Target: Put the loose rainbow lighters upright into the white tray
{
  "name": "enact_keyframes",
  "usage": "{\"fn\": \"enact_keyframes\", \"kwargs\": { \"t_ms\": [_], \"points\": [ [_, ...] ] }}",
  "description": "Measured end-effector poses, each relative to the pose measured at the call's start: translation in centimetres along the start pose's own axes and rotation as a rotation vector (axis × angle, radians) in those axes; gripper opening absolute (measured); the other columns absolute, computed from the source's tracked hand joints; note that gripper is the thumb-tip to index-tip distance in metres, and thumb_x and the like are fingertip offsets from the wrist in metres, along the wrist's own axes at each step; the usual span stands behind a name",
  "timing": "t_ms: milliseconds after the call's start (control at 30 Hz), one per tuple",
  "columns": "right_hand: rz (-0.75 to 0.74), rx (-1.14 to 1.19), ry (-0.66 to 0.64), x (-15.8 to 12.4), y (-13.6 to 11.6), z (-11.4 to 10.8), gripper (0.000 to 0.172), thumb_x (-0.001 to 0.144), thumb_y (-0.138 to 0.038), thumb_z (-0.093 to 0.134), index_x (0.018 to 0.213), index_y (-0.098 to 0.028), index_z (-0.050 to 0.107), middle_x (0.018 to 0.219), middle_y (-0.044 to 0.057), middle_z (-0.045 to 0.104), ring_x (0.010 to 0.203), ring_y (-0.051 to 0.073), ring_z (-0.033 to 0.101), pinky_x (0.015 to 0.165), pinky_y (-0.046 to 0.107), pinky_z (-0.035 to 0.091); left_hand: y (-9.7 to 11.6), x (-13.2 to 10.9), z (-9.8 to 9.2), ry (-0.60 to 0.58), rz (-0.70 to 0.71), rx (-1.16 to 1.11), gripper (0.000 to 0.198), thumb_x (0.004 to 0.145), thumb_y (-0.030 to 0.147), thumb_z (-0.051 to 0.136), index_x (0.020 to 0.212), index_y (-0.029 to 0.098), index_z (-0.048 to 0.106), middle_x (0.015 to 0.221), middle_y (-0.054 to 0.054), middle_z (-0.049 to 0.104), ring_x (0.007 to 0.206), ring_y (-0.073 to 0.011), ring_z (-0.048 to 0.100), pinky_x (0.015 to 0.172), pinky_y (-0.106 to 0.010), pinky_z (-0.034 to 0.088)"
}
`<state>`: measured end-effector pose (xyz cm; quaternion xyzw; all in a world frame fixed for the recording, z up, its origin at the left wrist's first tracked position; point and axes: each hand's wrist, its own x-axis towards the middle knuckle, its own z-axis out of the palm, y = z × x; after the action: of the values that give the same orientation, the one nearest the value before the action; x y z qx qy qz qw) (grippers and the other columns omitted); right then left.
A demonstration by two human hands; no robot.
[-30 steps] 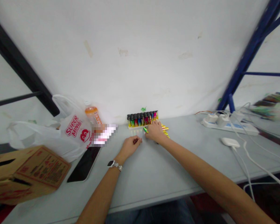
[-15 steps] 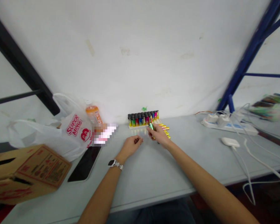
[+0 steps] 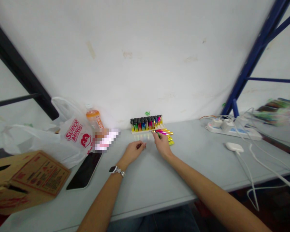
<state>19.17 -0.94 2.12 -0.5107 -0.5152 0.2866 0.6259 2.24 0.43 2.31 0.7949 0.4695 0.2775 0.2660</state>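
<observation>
Several colourful lighters [image 3: 143, 125] with black tops stand upright in rows in a white tray [image 3: 136, 132], close to the wall. Just in front of its right end is my right hand [image 3: 162, 145], fingers pinched on a green lighter [image 3: 159, 135] that they mostly cover. Beside and partly behind this hand, shiny loose lighters [image 3: 168, 132] in yellow and pink lie on the table. My left hand [image 3: 133, 150] rests on the tabletop in front of the tray, fingers curled in, with nothing visible in them. A watch with a metal band [image 3: 116, 170] is on the left wrist.
At left are a cardboard box [image 3: 38, 180], a white plastic bag [image 3: 74, 141], an orange drink bottle [image 3: 94, 118] and a dark-screened phone [image 3: 85, 170]. A power strip [image 3: 234, 130], a white charger [image 3: 234, 147] and loose cables lie on the grey table [image 3: 149, 190] at right.
My right hand has turned and lowered the green lighter, which showed more clearly before. Pink among the loose lighters now shows. My left hand stays put; the whole view has shifted slightly.
</observation>
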Motion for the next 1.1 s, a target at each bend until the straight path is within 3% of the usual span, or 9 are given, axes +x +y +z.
{"fn": "enact_keyframes", "kwargs": {
  "t_ms": [100, 333, 567, 767, 867, 967, 1033, 1100],
  "points": [
    [-0.013, 0.002, 0.048, 0.0, -0.1, 0.0, 0.037, 0.083, -0.042, 0.048, 0.055, -0.022, 0.036, 0.052, -0.005, 0.036, 0.053, 0.011, 0.035, 0.05, 0.026, 0.025, -0.1, 0.0, 0.1, 0.007, -0.006, 0.016, 0.046, 0.088, 0.054, 0.043, 0.077, 0.018, 0.068, 0.071, -0.004, 0.07, 0.067, -0.0184, 0.061, 0.064, -0.027, 0.043],
    [-0.01, 0.096, -0.038, -0.8, 0.1, 0.1, 0.041, 0.085, -0.053, 0.05, 0.061, -0.022, 0.04, 0.052, -0.005, 0.037, 0.053, 0.012, 0.034, 0.05, 0.026, 0.026, 0.2, -0.2, -0.1, -0.011, 0.014, -0.011, 0.045, 0.088, 0.053, 0.043, 0.075, 0.017, 0.066, 0.074, -0.005, 0.07, 0.07, -0.0191, 0.062, 0.068, -0.028, 0.044],
    [-0.013, 0.012, 0.066, 0.0, 0.2, 0.0, 0.038, 0.085, -0.045, 0.048, 0.056, -0.022, 0.037, 0.053, -0.005, 0.036, 0.053, 0.011, 0.035, 0.05, 0.025, 0.026, 0.0, 0.0, 0.0, 0.0, 0.003, 0.029, 0.042, 0.088, 0.051, 0.045, 0.078, 0.018, 0.068, 0.072, -0.004, 0.069, 0.068, -0.0183, 0.06, 0.064, -0.027, 0.042],
    [0.007, 0.177, -0.066, 0.2, -0.1, -0.5, 0.032, 0.086, -0.055, 0.051, 0.087, -0.023, 0.047, 0.054, -0.009, 0.043, 0.045, 0.011, 0.039, 0.046, 0.022, 0.033, -0.2, 0.1, 0.7, 0.032, 0.02, 0.044, 0.038, 0.09, 0.048, 0.045, 0.082, 0.018, 0.067, 0.073, -0.002, 0.067, 0.068, -0.0171, 0.058, 0.066, -0.027, 0.043],
    [-0.057, 0.151, -0.13, 1.3, -0.3, -1.9, 0.032, 0.086, -0.052, 0.053, 0.095, -0.022, 0.05, 0.06, -0.007, 0.052, 0.051, 0.012, 0.048, 0.052, 0.024, 0.04, 0.7, 0.7, 1.5, 0.071, 0.094, 0.058, 0.03, 0.09, 0.042, 0.047, 0.087, 0.018, 0.066, 0.083, -0.005, 0.066, 0.077, -0.018, 0.059, 0.075, -0.03, 0.047],
    [-0.186, -0.055, -0.051, 3.4, -0.4, -4.1, 0.03, 0.08, -0.047, 0.062, 0.088, -0.018, 0.062, 0.083, 0.003, 0.064, 0.072, 0.015, 0.057, 0.067, 0.027, 0.047, 1.9, 1.9, 2.7, 0.087, 0.235, 0.118, 0.023, 0.088, 0.034, 0.053, 0.099, 0.019, 0.066, 0.101, -0.008, 0.063, 0.096, -0.0221, 0.058, 0.092, -0.038, 0.046],
    [-0.236, -0.19, 0.009, 5.1, -0.3, -5.6, 0.029, 0.077, -0.043, 0.064, 0.088, -0.017, 0.067, 0.091, 0.006, 0.067, 0.075, 0.016, 0.057, 0.07, 0.029, 0.047, 2.6, 2.7, 3.6, 0.087, 0.295, 0.182, 0.028, 0.087, 0.035, 0.057, 0.11, 0.02, 0.064, 0.113, -0.01, 0.06, 0.109, -0.0255, 0.055, 0.101, -0.043, 0.043],
    [-0.243, -0.251, -0.012, 6.9, -0.1, -6.8, 0.028, 0.078, -0.04, 0.063, 0.091, -0.016, 0.068, 0.089, 0.006, 0.068, 0.07, 0.015, 0.056, 0.069, 0.029, 0.047, 3.2, 3.4, 4.6, 0.083, 0.314, 0.243, 0.043, 0.087, 0.044, 0.059, 0.122, 0.021, 0.059, 0.131, -0.012, 0.053, 0.123, -0.029, 0.049, 0.106, -0.047, 0.039]
  ]
}}
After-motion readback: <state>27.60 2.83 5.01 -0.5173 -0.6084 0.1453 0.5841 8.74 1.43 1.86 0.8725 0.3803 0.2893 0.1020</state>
